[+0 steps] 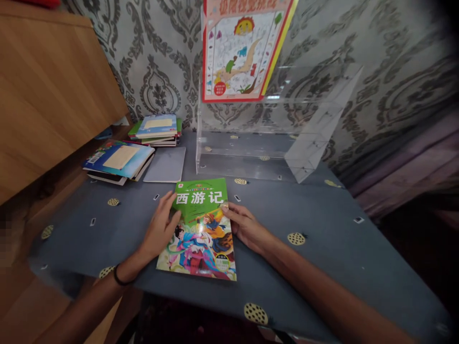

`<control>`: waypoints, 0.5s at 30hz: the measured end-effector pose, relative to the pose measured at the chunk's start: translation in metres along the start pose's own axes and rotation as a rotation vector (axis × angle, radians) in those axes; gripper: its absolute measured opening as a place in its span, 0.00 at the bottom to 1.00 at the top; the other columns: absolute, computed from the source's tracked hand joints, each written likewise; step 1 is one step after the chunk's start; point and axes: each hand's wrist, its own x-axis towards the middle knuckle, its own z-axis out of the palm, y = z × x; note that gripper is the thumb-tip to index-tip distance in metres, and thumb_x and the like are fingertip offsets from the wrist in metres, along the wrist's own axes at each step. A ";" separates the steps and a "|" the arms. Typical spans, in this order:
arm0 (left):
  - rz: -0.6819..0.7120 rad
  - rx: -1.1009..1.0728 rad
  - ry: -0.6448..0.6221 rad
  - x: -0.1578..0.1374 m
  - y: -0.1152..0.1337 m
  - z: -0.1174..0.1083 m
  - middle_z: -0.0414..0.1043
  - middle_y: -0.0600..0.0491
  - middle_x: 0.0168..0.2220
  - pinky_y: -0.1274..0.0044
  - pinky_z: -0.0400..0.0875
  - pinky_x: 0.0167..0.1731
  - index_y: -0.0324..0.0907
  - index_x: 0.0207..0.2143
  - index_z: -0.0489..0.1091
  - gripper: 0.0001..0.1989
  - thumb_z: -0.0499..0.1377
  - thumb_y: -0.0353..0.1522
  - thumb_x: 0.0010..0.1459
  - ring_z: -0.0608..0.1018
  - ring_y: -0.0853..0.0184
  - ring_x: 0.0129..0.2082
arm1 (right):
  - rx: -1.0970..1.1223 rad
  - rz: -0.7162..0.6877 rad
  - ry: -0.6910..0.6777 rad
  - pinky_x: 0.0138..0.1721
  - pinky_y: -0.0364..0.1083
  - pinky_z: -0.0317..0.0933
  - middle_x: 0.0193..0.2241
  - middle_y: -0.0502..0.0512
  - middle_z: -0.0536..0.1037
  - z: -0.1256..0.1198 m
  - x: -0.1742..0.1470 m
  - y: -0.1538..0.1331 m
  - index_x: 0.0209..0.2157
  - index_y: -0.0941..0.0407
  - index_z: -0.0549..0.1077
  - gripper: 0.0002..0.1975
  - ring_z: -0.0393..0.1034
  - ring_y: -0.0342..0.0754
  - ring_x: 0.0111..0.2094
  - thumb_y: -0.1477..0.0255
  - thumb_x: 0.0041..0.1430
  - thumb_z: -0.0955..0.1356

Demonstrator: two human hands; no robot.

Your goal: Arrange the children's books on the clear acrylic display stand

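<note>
A picture book [202, 229] with a green top and white Chinese characters is in front of me, its illustrated cover facing up. My left hand [161, 224] grips its left side, thumb over the cover and fingers along the edge. On the opposite side, my right hand [245, 224] has its thumb on the cover near the upper right edge and its fingers curled at or under the book. Whether the book rests fully on the table or is slightly lifted, I cannot tell.
Beyond the book stands a clear acrylic rack [244, 165] with a red-bordered book [244, 57] upright in its top. At the left lie a stack of books [158, 129], a blue-covered pile [122, 160] and a grey book [165, 165]. A wooden cabinet [53, 95] borders the cloth-covered table [308, 277].
</note>
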 end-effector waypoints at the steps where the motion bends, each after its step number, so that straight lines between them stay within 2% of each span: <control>1: 0.045 0.093 -0.031 -0.001 -0.003 0.000 0.58 0.41 0.67 0.58 0.54 0.67 0.40 0.63 0.61 0.25 0.50 0.40 0.66 0.60 0.55 0.68 | 0.001 0.007 -0.003 0.50 0.54 0.70 0.41 0.59 0.83 0.000 0.000 0.000 0.40 0.56 0.76 0.21 0.78 0.54 0.45 0.56 0.51 0.76; 5: 0.126 0.302 -0.164 0.000 -0.010 -0.002 0.57 0.40 0.68 0.59 0.55 0.67 0.39 0.65 0.58 0.26 0.46 0.39 0.69 0.58 0.56 0.69 | -0.020 0.029 0.000 0.48 0.52 0.71 0.40 0.58 0.83 -0.001 0.001 -0.001 0.39 0.56 0.76 0.20 0.78 0.53 0.44 0.57 0.50 0.76; 9: 0.164 0.380 -0.216 0.013 -0.013 -0.008 0.58 0.39 0.68 0.60 0.58 0.66 0.38 0.64 0.59 0.26 0.46 0.40 0.69 0.61 0.56 0.68 | -0.137 0.057 0.002 0.40 0.47 0.72 0.35 0.56 0.83 -0.008 0.001 -0.006 0.36 0.56 0.75 0.20 0.79 0.48 0.35 0.56 0.49 0.76; 11: 0.190 0.400 -0.228 0.020 -0.014 -0.009 0.59 0.39 0.67 0.60 0.59 0.65 0.37 0.63 0.60 0.25 0.46 0.40 0.69 0.62 0.56 0.67 | -0.283 0.084 -0.001 0.31 0.45 0.71 0.28 0.54 0.82 -0.014 0.000 -0.012 0.33 0.56 0.74 0.20 0.77 0.46 0.28 0.53 0.52 0.74; 13: 0.220 0.427 -0.217 0.027 -0.014 -0.009 0.62 0.39 0.65 0.60 0.59 0.65 0.37 0.62 0.62 0.24 0.47 0.39 0.69 0.63 0.55 0.67 | -0.521 0.095 0.016 0.21 0.43 0.65 0.20 0.51 0.79 -0.020 -0.002 -0.019 0.27 0.55 0.71 0.20 0.72 0.45 0.20 0.52 0.56 0.71; 15: 0.249 0.462 -0.188 0.033 -0.014 -0.008 0.65 0.40 0.63 0.60 0.61 0.63 0.38 0.60 0.65 0.22 0.47 0.37 0.68 0.65 0.55 0.65 | -0.844 0.010 0.101 0.18 0.42 0.57 0.14 0.48 0.73 -0.023 -0.005 -0.026 0.22 0.53 0.67 0.21 0.66 0.43 0.14 0.54 0.62 0.68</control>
